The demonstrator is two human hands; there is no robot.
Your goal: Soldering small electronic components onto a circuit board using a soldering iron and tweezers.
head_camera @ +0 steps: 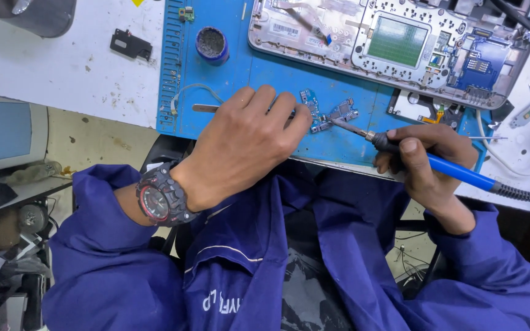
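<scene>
Scuffed white workbench [62, 73], blue work mat [265, 73], cluttered floor [7, 257] below

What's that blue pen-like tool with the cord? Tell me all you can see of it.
It is a soldering iron with a blue handle, a black collar and a thin metal tip. The right hand grips it like a pen, lying low and slanted. Its tip meets a small circuit board on the blue mat; a black ribbed cord trails right.

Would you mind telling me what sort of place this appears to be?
Most likely an electronics repair bench: a blue-handled soldering iron in the right hand touches a small blue circuit board on a blue work mat, beside an opened silver laptop chassis.
</scene>
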